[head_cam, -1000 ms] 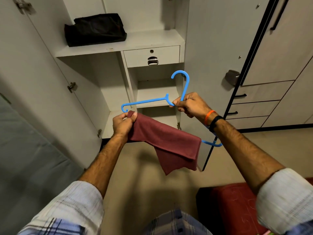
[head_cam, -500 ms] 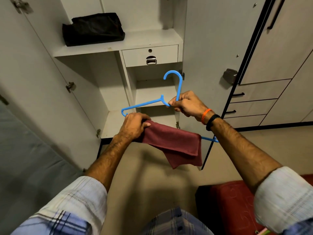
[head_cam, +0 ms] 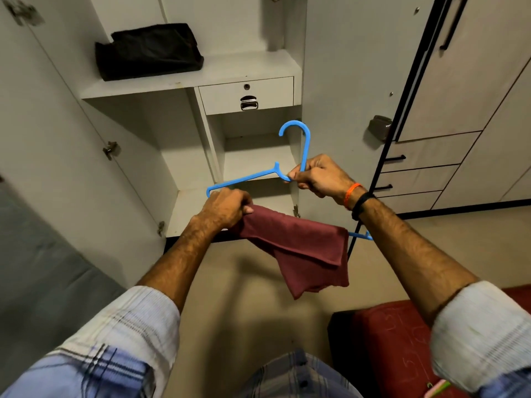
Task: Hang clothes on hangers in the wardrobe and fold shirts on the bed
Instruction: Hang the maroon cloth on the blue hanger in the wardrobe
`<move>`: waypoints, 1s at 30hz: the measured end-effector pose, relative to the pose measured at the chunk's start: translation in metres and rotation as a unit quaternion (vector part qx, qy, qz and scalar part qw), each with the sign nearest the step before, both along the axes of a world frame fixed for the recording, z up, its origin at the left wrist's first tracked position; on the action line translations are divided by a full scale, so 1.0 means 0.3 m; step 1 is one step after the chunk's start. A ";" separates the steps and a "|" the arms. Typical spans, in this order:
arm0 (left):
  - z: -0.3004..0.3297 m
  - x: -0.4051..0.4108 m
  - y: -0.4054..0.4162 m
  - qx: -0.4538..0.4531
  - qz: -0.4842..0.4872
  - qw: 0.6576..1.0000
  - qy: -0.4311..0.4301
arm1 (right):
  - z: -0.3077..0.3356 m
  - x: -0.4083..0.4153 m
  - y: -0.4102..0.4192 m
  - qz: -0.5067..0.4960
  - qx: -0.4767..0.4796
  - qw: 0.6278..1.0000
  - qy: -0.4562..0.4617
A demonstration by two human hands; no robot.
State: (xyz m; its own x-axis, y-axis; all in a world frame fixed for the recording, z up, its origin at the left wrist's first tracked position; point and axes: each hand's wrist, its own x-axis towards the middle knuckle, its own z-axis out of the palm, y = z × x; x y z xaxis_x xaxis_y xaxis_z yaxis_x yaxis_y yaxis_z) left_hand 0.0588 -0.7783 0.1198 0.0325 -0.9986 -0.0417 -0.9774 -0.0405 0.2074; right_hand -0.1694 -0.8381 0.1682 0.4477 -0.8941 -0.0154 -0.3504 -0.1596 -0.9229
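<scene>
While the wardrobe (head_cam: pixel 138 156) is standing open with both doors swung wide, a person is holding their 2 hands out in front of its shelves. At the lower right, a red seat (head_cam: pixel 402 349) is showing beside the person's rolled-up right sleeve (head_cam: pixel 482 334). On the upper shelf a folded black cloth (head_cam: pixel 149 51) is lying, to the left of and above a small drawer (head_cam: pixel 247 94). Below the hands, a maroon shirt (head_cam: pixel 301 248) is draping over the lower bar of a blue hanger (head_cam: pixel 304 147), its folded layers hanging down toward the floor. The left hand (head_cam: pixel 224 208) is gripping the shirt's upper left edge, fingers curled around the fabric close to the hanger's left corner. The right hand (head_cam: pixel 321 176) is pinching the hanger at the base of its hook, which is pointing up toward the drawer. On the right wrist an orange band (head_cam: pixel 351 193) and a black band (head_cam: pixel 362 203) are sitting side by side.
</scene>
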 end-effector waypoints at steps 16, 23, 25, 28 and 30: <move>0.003 -0.079 -0.023 -0.082 -0.062 0.992 0.069 | -0.001 0.011 0.004 0.019 0.033 0.998 -0.040; 0.018 -0.063 -0.002 0.097 -0.072 0.984 0.127 | -0.006 0.028 -0.006 0.019 -0.005 1.000 -0.007; 0.011 -0.056 0.013 0.094 -0.082 0.983 0.135 | -0.007 0.027 -0.014 0.016 -0.005 1.000 -0.008; -0.003 -0.049 0.029 0.029 -0.101 0.984 0.146 | -0.010 0.032 -0.017 0.012 -0.009 1.000 -0.005; -0.020 -0.052 0.041 -0.049 -0.099 0.986 0.123 | -0.012 0.037 -0.021 -0.001 -0.015 1.000 -0.008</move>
State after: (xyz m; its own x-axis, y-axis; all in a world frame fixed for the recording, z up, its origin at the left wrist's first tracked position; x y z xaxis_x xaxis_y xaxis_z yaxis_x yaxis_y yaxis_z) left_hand 0.0432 -0.7659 0.1138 -0.1634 -0.9838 0.0739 -0.8832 0.1793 0.4334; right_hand -0.1582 -0.8445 0.1647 0.4462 -0.8948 0.0184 -0.3362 -0.1866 -0.9231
